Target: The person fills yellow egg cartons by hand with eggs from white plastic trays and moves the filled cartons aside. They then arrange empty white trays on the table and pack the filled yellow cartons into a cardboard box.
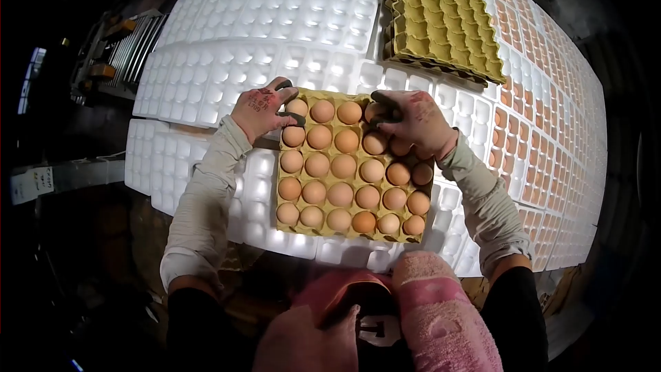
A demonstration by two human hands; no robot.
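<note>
A yellow-brown pulp egg tray (pixel 280 165) full of brown eggs (pixel 343 165) lies in front of me on white foam trays. My left hand (pixel 261 111), in a printed glove with dark fingertips, is at the tray's far left corner. Its thumb and forefinger close around the corner egg (pixel 297 107). In the same far row, my right hand (pixel 416 120) reaches over the right side, with thumb and forefinger around another egg (pixel 375 111). That hand covers the far right corner and partly hides some eggs beneath it.
White foam trays (pixel 303 10) with rows of hollows spread across the surface. A stack of pulp trays (pixel 444 24) stands at the back right. Further right, foam trays hold brown eggs (pixel 533 145). A roller conveyor (pixel 141 45) is at the far left.
</note>
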